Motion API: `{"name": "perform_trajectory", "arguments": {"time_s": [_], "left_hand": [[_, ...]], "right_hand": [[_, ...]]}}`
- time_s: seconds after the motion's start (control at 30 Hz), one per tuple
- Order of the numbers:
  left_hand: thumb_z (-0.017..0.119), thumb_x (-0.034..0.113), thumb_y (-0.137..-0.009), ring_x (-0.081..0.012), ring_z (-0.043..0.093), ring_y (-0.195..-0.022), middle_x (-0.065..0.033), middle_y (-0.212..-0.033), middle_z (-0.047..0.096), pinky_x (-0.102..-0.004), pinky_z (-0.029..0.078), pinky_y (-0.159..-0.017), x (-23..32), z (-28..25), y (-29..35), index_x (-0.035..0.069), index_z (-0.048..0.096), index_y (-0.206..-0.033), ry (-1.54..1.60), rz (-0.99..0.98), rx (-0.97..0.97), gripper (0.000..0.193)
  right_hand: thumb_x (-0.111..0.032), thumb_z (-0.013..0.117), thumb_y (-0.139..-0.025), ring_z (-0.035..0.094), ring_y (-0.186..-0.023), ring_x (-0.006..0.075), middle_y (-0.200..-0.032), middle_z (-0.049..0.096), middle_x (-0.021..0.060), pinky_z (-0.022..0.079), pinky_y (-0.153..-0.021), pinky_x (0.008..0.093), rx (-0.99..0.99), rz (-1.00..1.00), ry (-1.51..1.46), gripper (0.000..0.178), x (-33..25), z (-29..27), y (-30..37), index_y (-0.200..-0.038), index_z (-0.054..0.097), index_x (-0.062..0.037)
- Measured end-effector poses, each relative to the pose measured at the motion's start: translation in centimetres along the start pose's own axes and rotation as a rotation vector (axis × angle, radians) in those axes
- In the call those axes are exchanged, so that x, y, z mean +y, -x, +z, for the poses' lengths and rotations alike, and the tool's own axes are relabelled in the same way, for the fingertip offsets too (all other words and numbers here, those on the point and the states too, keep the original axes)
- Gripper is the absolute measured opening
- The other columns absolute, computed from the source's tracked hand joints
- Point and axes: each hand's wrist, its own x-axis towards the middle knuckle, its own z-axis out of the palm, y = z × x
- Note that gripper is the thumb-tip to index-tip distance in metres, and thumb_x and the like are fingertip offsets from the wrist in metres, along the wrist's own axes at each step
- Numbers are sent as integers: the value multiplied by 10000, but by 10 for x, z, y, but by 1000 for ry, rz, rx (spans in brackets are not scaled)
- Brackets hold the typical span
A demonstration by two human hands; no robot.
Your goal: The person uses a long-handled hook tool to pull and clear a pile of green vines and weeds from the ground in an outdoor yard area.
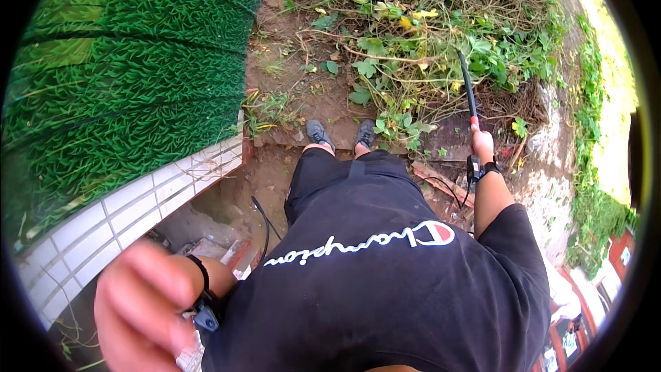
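- While the person stands on bare soil facing a heap of cut vines and weeds (413,34) at twelve o'clock, the right hand (482,145) sits at two o'clock with its grip clamped round the red handle of a long dark tool (467,83).
- The tool's shaft runs up from the fist toward twelve o'clock, and its far end lies against the green tangle; what kind of head it carries is hidden among the leaves.
- The left hand (141,303) hangs close under the camera at seven o'clock, blurred; it looks loosely curled with nothing plainly in it, though I cannot tell for sure.
- Both wrists wear dark straps, and a thin black cable (264,224) trails down by the left hip.
- Both shoes (341,134) rest at the near edge of the heap, just beside it.
- A white tiled wall (138,213) topped with green artificial turf (131,76) runs along the nine o'clock side.
- Judging from this, the step in hand is working the tool into the vine heap, raking or hacking it.
- The next move seems to call for a firm one-handed pull, with the feet kept clear of the tool's path.
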Motion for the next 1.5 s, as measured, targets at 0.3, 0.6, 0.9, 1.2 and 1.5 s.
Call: {"name": "perform_trajectory", "arguments": {"time_s": [0.3,0.6,0.9,1.2,1.5], "left_hand": [[684,94,-799,-80,513,-773,186,-1010,590,-337,361,-664,-32,48,-47,255,634,-1013,117,-18,123,272],[580,8,-821,-116,460,-563,131,-907,579,-299,329,-526,-39,51,-54,226,619,-898,187,123,77,234],[577,127,-861,-191,501,-568,-52,-882,641,-324,376,-495,-68,-11,-48,95,625,-815,189,-48,-513,74],[581,278,-919,-124,499,-632,-22,-737,547,-243,387,-582,-159,-76,269,58,560,-889,51,-1124,765,223],[542,236,-957,-93,511,-522,-17,-667,576,-221,414,-453,-46,8,527,74,609,-882,132,-1934,1521,190]], "right_hand": [[-512,534,-935,448,-385,124,-582,517,8,368,-349,251,-366,63,-787,419,-131,-17,80,-901,500,-96],[-334,619,-908,456,-421,110,-614,490,0,383,-377,250,-78,-211,-910,272,-211,-56,34,-895,493,-93],[-243,639,-884,458,-397,104,-597,497,-1,377,-347,260,-190,-127,-701,256,-172,20,73,-987,498,-57],[-414,596,-911,509,-412,161,-603,550,38,396,-384,322,-541,-97,-280,412,-215,147,113,-1063,581,-31],[-494,478,-955,551,-449,203,-596,564,69,435,-436,366,-608,-196,-144,505,-355,270,45,-964,565,4]]}}
